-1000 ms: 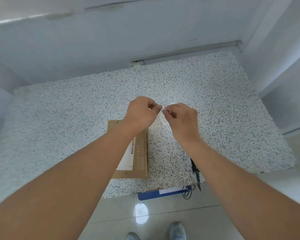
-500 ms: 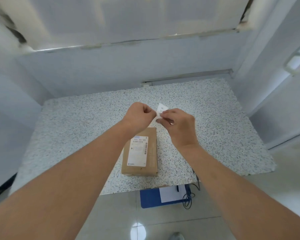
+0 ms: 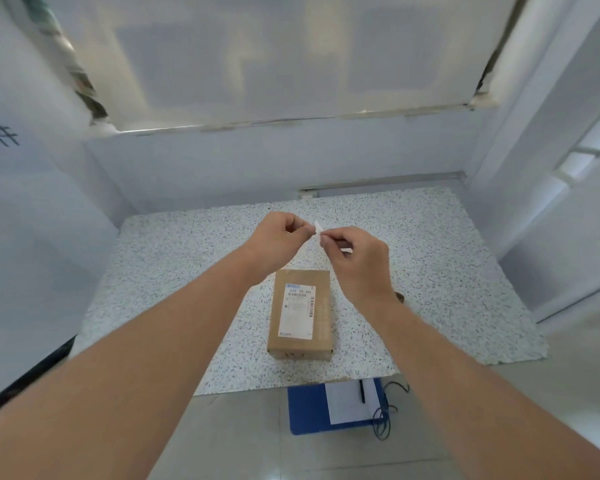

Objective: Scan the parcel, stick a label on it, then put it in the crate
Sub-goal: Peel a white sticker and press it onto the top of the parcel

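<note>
Parcel [image 3: 300,315] lies flat on the speckled table [image 3: 153,271], near its front edge and about midway across, with its long side running away from the camera. It is a brown cardboard box. A white printed sticker [image 3: 298,315] with a barcode along its right side covers much of its top face.

Both hands are raised above the table just beyond the parcel's far end, touching neither the box nor the tabletop. The left hand [image 3: 278,237] is curled, its thumb and forefinger pinched on one end of a small white label [image 3: 317,226]. The right hand [image 3: 355,258] pinches the other end between thumb and forefinger, its remaining fingers folded in. The fingertips of the two hands nearly meet at the label, which stands between them as a thin tilted strip. Whether it is on a backing sheet cannot be told. Another bit of white shows under the right hand's fingers, too small to make out.

Both forearms reach in from the bottom corners of the view.

On the floor below the table's front edge lies a blue board [image 3: 309,410] with a white sheet [image 3: 350,400] on it. A dark pen [image 3: 362,391] rests on the sheet, and a thin dark cord [image 3: 383,419] curls beside it.

No crate is in view.
</note>
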